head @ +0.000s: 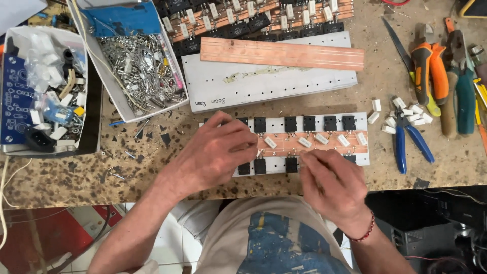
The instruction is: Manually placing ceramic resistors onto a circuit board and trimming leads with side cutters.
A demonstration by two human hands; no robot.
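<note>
Head view, looking straight down. Desk (61, 177): speckled brown top, littered with metal scraps at left.

Far centre: pale metal plate (269, 83) with a bare copper strip (282, 53) lying across it, long axis left-right. Beyond that, more strips loaded with black parts (253, 20).

Far left: white tray (124, 109) heaped with small metal hardware; left of it a box (45, 147) of mixed white and black parts with a blue circuit board (12, 96) standing in it.

Right edge: pliers and cutters (436, 71) lined up, blue-handled snips (406, 139), loose white blocks (401, 114) scattered near them.

Work piece: white bar (362, 119) near centre, long axis left-right, copper strip (350, 148) down its middle, black components (309, 123) in a row along the far edge and another row on the near edge, white resistors (324, 138) lying angled on the copper.

Left hand (213, 155) rests on the left end of the bar, fingers curled, fingertips pressed together at the copper. What's in the pinch: can't tell, too small. Right hand (335, 185) sits just right of it at the near edge, fingers curled down onto the bar; grip is hidden from above, can't tell whether it holds anything. Red bead bracelet (366, 232) on that wrist.

Key relation: both hands meet around the left-middle of the bar. Its right portion lies uncovered, to the right of the right hand, which is the nearer one.
</note>
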